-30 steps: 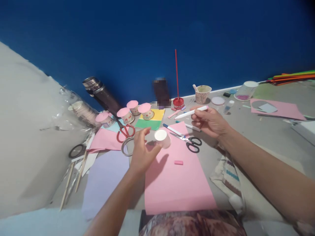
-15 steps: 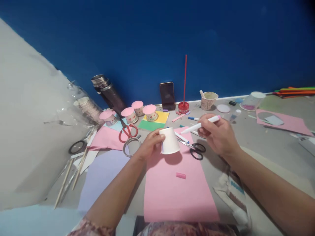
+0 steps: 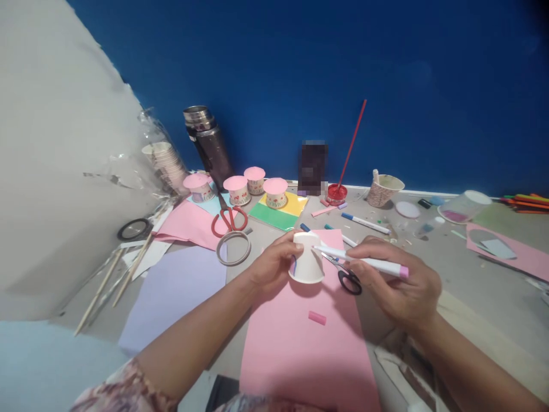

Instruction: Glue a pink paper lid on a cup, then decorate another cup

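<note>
My left hand (image 3: 278,260) grips a white paper cup (image 3: 309,260) upside down, its wide rim facing down over pink paper. A short blue line shows on the cup's left side. In my right hand (image 3: 397,280) is a white felt-tip pen (image 3: 373,262) with a pink end, its tip at or very near the cup's upper wall. Below the cup a pink pen cap (image 3: 317,317) lies on the pink paper (image 3: 300,360). Black-handled scissors (image 3: 349,281) rest behind my right fingers, partly hidden.
Several small decorated cups with pink round tops (image 3: 275,186) stand at the back. Left of centre are red-handled scissors (image 3: 229,220), a grey tape roll (image 3: 234,248) and a lilac sheet (image 3: 175,297). A flask (image 3: 210,149) and a dark phone (image 3: 313,169) stand near the blue wall.
My right hand has moved down and brought the pen's tip from beside the cup to its wall. The pen's pink end now points right and down. The camera view has shifted slightly.
</note>
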A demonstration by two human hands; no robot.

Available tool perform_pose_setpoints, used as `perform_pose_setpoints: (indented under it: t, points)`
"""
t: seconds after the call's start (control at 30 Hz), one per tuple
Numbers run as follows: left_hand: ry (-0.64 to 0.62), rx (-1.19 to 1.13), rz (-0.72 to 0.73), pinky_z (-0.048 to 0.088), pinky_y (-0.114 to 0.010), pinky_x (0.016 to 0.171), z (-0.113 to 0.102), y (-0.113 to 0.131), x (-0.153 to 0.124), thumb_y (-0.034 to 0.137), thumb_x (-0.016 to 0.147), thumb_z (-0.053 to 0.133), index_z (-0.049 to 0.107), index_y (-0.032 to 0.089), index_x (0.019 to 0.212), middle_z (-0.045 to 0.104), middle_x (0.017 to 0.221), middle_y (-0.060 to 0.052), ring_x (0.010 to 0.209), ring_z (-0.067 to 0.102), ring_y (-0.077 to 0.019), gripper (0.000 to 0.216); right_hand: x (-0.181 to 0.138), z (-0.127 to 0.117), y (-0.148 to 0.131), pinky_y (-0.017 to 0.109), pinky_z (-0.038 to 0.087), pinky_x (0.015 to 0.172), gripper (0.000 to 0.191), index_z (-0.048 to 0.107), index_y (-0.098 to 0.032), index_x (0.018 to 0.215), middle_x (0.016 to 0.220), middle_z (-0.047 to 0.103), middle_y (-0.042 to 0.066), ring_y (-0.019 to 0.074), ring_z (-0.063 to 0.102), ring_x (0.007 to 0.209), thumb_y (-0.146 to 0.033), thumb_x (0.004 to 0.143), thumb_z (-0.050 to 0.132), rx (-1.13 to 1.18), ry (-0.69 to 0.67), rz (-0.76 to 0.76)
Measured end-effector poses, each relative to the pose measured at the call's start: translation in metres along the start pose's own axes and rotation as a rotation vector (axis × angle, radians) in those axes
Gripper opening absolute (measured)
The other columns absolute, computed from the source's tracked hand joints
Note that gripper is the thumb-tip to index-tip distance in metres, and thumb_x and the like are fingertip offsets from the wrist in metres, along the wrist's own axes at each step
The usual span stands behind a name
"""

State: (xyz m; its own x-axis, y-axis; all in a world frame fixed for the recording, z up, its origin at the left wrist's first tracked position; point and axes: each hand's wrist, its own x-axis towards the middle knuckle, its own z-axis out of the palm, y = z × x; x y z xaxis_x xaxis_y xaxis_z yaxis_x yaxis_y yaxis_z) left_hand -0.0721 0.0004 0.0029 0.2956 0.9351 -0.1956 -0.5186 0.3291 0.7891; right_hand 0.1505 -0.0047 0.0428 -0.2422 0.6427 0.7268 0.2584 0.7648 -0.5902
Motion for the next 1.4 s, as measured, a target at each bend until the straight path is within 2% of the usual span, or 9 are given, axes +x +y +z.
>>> perform_pose_setpoints:
  t: [0.27, 0.5, 0.63, 0.9, 1.13, 1.4]
  points:
    - [0.036, -0.026, -0.014, 0.046, -0.028, 0.075, 0.0036, -0.0002, -0.0031, 0.032, 0.068, 0.089, 0.072, 0.016, 0.101, 0.072, 0.093, -0.005, 0.083, 0.064, -0.0185, 0.04, 0.0012, 0.0017, 0.0011, 0.029, 0.052, 0.062, 0.017, 0.073, -0.02, 0.097, 0.077, 0.075, 0.001, 0.0148, 0.066, 0.064, -0.006, 0.089, 0.071, -0.025, -0.03, -0.085]
    - [0.052, -0.077, -0.044, 0.051, -0.035, 0.085, 0.0052, -0.0013, -0.0042, 0.026, 0.068, 0.087, 0.071, 0.017, 0.101, 0.073, 0.094, -0.006, 0.087, 0.069, -0.0231, 0.038, 0.0013, 0.0024, 0.0011, 0.03, 0.052, 0.063, 0.017, 0.073, -0.02, 0.098, 0.076, 0.075, 0.002, 0.015, 0.065, 0.064, -0.005, 0.089, 0.071, -0.016, -0.045, -0.08]
    - [0.065, -0.11, -0.039, 0.052, -0.034, 0.086, 0.0047, -0.0045, -0.0033, 0.022, 0.069, 0.083, 0.072, 0.016, 0.103, 0.074, 0.098, -0.007, 0.091, 0.069, -0.0227, 0.036, 0.0022, 0.0027, -0.001, 0.03, 0.051, 0.059, 0.014, 0.073, -0.02, 0.095, 0.074, 0.074, 0.001, 0.0149, 0.065, 0.061, -0.007, 0.09, 0.071, -0.033, -0.048, -0.088]
    - [0.046, -0.182, -0.054, 0.053, -0.039, 0.096, 0.0027, -0.0097, -0.0008, 0.029, 0.081, 0.079, 0.072, 0.015, 0.106, 0.075, 0.11, -0.011, 0.102, 0.07, -0.0262, 0.03, 0.0028, 0.0034, -0.0019, 0.032, 0.053, 0.059, 0.014, 0.075, -0.022, 0.094, 0.073, 0.076, 0.002, 0.018, 0.068, 0.061, -0.009, 0.089, 0.072, -0.062, -0.034, -0.085]
    - [0.02, -0.171, -0.056, 0.054, -0.041, 0.097, 0.0045, -0.0097, -0.0024, 0.037, 0.087, 0.078, 0.072, 0.016, 0.107, 0.075, 0.109, -0.011, 0.1, 0.072, -0.027, 0.03, 0.0049, 0.0038, -0.0047, 0.032, 0.052, 0.056, 0.013, 0.076, -0.022, 0.092, 0.071, 0.076, 0.002, 0.0175, 0.066, 0.057, -0.01, 0.089, 0.072, -0.042, -0.037, -0.071]
    - [-0.002, -0.1, -0.04, 0.053, -0.039, 0.09, 0.0042, -0.0095, -0.004, 0.035, 0.081, 0.083, 0.071, 0.016, 0.101, 0.074, 0.098, -0.01, 0.092, 0.072, -0.0262, 0.03, 0.0044, 0.0055, -0.0037, 0.032, 0.053, 0.059, 0.013, 0.075, -0.022, 0.094, 0.072, 0.076, 0.003, 0.0181, 0.069, 0.061, -0.01, 0.089, 0.072, -0.065, -0.054, -0.121]
